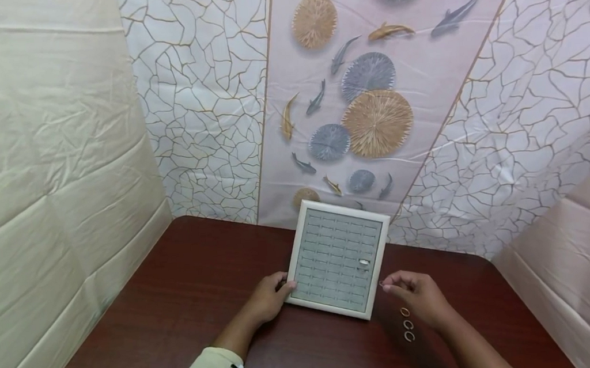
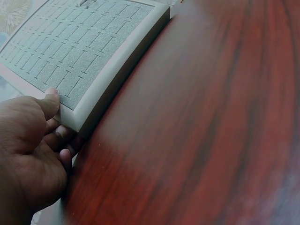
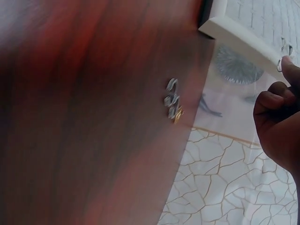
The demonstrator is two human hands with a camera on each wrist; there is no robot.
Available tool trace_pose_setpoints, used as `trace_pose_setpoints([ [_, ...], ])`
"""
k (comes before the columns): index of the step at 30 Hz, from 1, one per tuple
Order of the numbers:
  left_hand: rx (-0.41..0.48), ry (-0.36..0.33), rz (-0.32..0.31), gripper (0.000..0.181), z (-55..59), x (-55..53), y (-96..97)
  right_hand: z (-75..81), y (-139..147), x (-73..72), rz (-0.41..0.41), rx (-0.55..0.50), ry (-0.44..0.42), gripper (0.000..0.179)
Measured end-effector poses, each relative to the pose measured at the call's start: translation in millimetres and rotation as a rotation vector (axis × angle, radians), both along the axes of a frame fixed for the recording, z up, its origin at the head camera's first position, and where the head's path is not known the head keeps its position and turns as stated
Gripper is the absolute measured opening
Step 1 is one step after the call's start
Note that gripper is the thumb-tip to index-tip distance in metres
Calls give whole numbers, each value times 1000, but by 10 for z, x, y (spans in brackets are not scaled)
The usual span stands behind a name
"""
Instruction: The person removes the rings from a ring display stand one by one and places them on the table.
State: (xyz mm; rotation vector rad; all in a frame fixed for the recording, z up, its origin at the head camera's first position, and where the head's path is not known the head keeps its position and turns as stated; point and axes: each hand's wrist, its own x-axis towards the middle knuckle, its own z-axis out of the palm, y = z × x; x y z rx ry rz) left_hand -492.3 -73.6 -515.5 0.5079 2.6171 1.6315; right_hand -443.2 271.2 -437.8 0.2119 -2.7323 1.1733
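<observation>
A ring display tray (image 1: 296, 253) with a white frame and grey slotted padding stands tilted up on the table. My left hand (image 1: 270, 297) grips its lower left corner; in the left wrist view the thumb (image 2: 52, 101) lies on the front and the other fingers are partly hidden behind. One silver ring (image 1: 364, 262) sits in a slot toward the right side. Beside the tray's right edge, my right hand (image 1: 420, 296) pinches a small ring (image 3: 280, 65) between thumb and fingertips. Loose rings (image 1: 409, 336) lie in a short row on the table below that hand.
The dark red wooden table (image 1: 190, 308) reaches back to a patterned cloth backdrop (image 1: 205, 98). Cream cloth walls (image 1: 49, 168) rise along both sides. Among the loose rings in the right wrist view is a gold one (image 3: 178, 115).
</observation>
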Motion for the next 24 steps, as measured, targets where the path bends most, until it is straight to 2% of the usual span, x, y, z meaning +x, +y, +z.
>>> trace_pose_setpoints([
  [8,-1,-4,-1,42,8,6,-1,-70,170,135,18,0,-56,17],
  [15,47,-16,-20,42,-3,4,0,-138,302,228,40,5,-118,22],
  [24,41,-16,-15,42,2,6,9,-228,479,320,191,-7,-185,22],
])
